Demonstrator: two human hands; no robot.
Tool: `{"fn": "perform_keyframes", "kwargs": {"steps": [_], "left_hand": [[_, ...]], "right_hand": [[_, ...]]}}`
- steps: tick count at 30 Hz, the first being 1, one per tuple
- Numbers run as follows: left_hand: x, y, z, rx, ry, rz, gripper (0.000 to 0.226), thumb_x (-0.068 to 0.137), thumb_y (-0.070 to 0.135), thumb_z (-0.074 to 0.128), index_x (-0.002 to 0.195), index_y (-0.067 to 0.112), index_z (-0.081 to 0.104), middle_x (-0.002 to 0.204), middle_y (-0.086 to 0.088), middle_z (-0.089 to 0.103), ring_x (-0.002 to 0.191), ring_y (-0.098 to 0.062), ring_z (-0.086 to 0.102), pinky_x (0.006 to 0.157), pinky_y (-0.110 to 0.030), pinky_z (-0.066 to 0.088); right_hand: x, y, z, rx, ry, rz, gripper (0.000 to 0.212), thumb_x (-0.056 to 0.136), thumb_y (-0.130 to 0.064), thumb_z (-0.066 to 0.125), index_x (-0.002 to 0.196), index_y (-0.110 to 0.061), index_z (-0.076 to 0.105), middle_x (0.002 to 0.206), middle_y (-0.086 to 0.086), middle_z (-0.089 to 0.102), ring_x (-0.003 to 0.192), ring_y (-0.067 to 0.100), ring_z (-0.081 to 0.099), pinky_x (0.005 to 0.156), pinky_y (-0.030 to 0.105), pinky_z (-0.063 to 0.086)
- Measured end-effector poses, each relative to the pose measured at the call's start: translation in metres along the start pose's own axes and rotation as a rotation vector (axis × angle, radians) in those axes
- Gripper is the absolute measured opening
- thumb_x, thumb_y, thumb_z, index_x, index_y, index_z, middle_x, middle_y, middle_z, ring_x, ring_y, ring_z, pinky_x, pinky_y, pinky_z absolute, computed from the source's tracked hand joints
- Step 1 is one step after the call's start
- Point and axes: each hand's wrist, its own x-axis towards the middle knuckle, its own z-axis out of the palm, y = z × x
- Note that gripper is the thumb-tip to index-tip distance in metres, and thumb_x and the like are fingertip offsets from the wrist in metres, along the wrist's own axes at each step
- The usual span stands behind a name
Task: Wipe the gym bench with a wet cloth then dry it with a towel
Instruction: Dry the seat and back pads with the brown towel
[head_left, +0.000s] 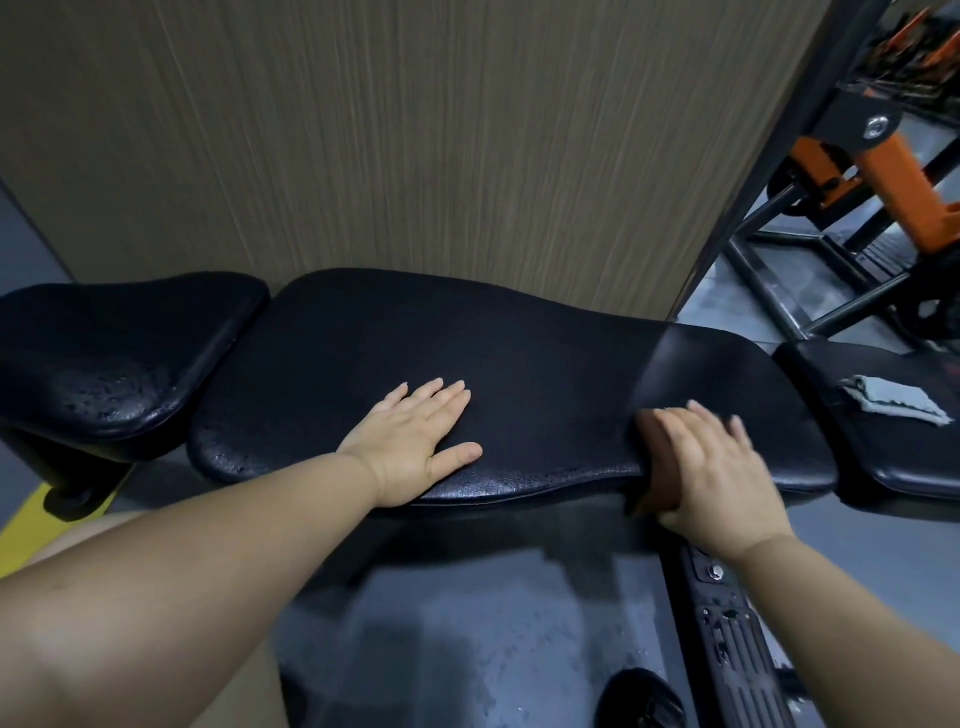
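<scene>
The black padded gym bench (519, 353) runs left to right in front of me, with water droplets on its left part and near edge. My left hand (415, 441) lies flat on the pad, fingers straight and together. My right hand (711, 467), blurred by motion, presses a brownish cloth (655, 457) against the bench's near edge, fingers spread over it. Most of that cloth is hidden under the hand. A grey cloth (888, 400) lies crumpled on a separate black pad (914, 457) at the far right.
A wet black seat pad (119, 348) adjoins the bench on the left. A wood-grain wall panel (415, 140) stands right behind it. An orange and black machine frame (893, 171) is at the back right. The bench's base rail (727, 623) and grey floor lie below.
</scene>
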Motion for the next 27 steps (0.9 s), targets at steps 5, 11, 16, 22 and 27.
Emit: {"fn": "perform_keyframes", "kwargs": {"steps": [5, 11, 16, 22, 27], "left_hand": [[0.001, 0.0, -0.002, 0.014, 0.011, -0.006, 0.115, 0.059, 0.082, -0.026, 0.156, 0.024, -0.001, 0.162, 0.012, -0.006, 0.148, -0.008, -0.009, 0.121, -0.034, -0.004], [0.002, 0.002, 0.0, 0.017, 0.015, -0.013, 0.106, 0.068, 0.081, -0.015, 0.156, 0.025, 0.001, 0.162, 0.013, -0.004, 0.149, -0.008, -0.007, 0.122, -0.035, -0.002], [-0.002, 0.004, -0.004, 0.023, -0.002, -0.015, 0.084, 0.084, 0.068, 0.004, 0.156, 0.024, 0.001, 0.162, 0.012, -0.004, 0.148, -0.007, -0.008, 0.121, -0.034, -0.002], [-0.002, 0.003, -0.005, 0.013, -0.003, -0.014, 0.1, 0.07, 0.076, -0.012, 0.156, 0.025, 0.0, 0.162, 0.013, -0.005, 0.148, -0.007, -0.008, 0.121, -0.031, -0.005], [-0.002, 0.001, -0.004, 0.001, 0.007, -0.005, 0.123, 0.053, 0.087, -0.03, 0.156, 0.025, 0.001, 0.162, 0.013, -0.004, 0.148, -0.007, -0.007, 0.12, -0.031, -0.004]], "right_hand": [[-0.004, 0.0, 0.007, 0.103, 0.083, 0.118, 0.11, 0.039, -0.035, 0.089, 0.136, -0.01, 0.045, 0.133, 0.006, 0.049, 0.136, 0.032, 0.032, 0.111, 0.054, 0.026], [0.01, -0.046, 0.016, 0.088, 0.154, -0.074, 0.099, 0.048, -0.033, 0.083, 0.136, -0.006, 0.045, 0.132, 0.009, 0.05, 0.132, 0.038, 0.037, 0.111, 0.052, 0.03], [0.017, -0.114, 0.015, 0.154, 0.159, -0.314, 0.098, 0.048, -0.024, 0.08, 0.137, -0.007, 0.043, 0.135, 0.009, 0.05, 0.134, 0.035, 0.037, 0.112, 0.051, 0.03], [0.016, -0.098, 0.017, 0.126, 0.163, -0.38, 0.097, 0.053, -0.033, 0.081, 0.139, -0.011, 0.042, 0.138, 0.005, 0.048, 0.137, 0.028, 0.035, 0.114, 0.043, 0.03], [0.012, -0.046, 0.015, 0.077, 0.145, -0.26, 0.095, 0.057, -0.046, 0.082, 0.137, -0.01, 0.046, 0.133, 0.007, 0.052, 0.133, 0.031, 0.041, 0.111, 0.045, 0.033]]}}
